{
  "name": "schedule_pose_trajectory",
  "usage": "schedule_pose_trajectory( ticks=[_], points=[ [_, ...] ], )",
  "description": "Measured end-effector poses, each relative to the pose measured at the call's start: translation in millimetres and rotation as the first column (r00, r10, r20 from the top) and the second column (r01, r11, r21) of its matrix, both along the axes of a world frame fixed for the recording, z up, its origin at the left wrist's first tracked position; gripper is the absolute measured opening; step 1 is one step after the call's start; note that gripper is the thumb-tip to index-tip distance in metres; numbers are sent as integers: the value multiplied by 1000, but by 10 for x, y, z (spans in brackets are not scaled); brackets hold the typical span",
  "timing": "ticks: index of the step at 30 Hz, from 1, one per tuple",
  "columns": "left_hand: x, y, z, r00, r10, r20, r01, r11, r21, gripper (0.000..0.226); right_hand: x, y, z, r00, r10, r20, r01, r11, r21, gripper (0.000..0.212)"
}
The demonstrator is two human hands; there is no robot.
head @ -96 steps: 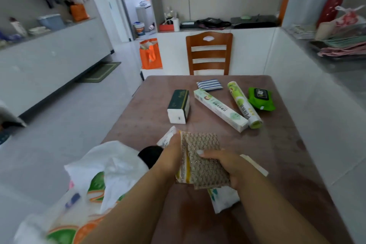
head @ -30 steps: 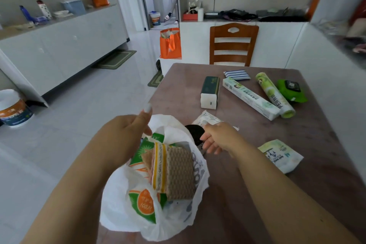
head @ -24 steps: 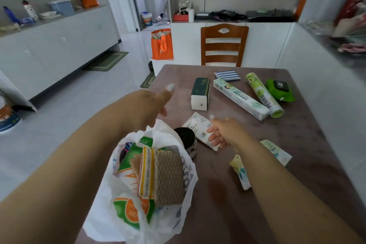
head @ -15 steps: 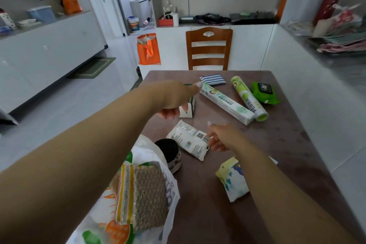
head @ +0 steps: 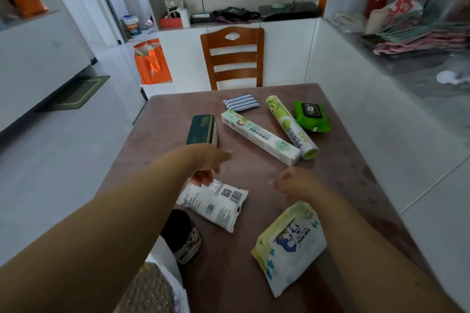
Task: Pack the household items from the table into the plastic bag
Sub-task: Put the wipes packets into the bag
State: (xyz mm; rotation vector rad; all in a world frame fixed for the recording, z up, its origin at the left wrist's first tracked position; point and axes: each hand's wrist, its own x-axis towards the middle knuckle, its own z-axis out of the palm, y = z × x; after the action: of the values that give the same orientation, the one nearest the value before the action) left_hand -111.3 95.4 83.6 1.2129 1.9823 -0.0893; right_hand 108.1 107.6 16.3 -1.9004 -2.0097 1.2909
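Over the brown counter (head: 343,185), from the head view: left hand (head: 208,162) stretched forward above the near end of a dark green box (head: 202,129), fingers loosely curled and gripping nothing, fingertips just above the far edge of a white printed packet (head: 213,201); whether touching it, cannot tell. Right hand (head: 292,183) blurred, hanging above bare counter between the white packet and a long white-and-green box (head: 259,138), fingers loosely curled, holding nothing.

Near the right forearm, lying flat: a pale yellow and white pack of baby wipes (head: 292,244). Just beside the left forearm, a black round container (head: 181,234) on its side, partly hidden by the arm. At the bottom edge, under the left arm: a sliver of white plastic bag (head: 167,262) with a textured scouring pad (head: 150,292) showing in it, mostly hidden and cut off by the frame.

Farther along the counter: a green-patterned roll (head: 290,127) lying just beside the long box, roughly parallel to it; a bright green wipes pouch with a black lid (head: 311,117) to the right of the roll; a folded blue-striped cloth (head: 241,102) near the far end of the long box.

Beyond the far edge of the counter, a wooden slat-back chair (head: 235,58); on the floor to its left, an orange tote bag (head: 151,63); a green mat (head: 76,93) farther left against the white cabinets.
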Motion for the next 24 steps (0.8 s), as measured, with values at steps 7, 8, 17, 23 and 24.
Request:
schedule_pose_trajectory(
  ticks=[7, 8, 17, 23, 24],
  points=[
    [-54, 16, -406, 994, -16, 112, 24, 997, -73, 65, -5, -133, -277, 752, 578, 317, -506, 814, -285, 68],
    [-60, 14, -425, 993, -16, 120, 25, 997, -70, 66, -31, -121, -272, 723, 597, 348, -525, 802, -285, 66],
    [-222, -63, -441, 995, -68, 69, 69, 998, -12, 54, -129, -157, -402, 702, 632, 328, -589, 774, -233, 17],
    [-173, -154, -455, 990, -33, 139, 29, 999, 29, 53, -52, -171, -387, 882, 461, 99, -464, 886, 12, 25],
    [-171, -161, -454, 984, -8, 179, 3, 1000, 29, 56, -46, -146, -362, 938, 345, -10, -344, 937, 58, 24]
  ],
)
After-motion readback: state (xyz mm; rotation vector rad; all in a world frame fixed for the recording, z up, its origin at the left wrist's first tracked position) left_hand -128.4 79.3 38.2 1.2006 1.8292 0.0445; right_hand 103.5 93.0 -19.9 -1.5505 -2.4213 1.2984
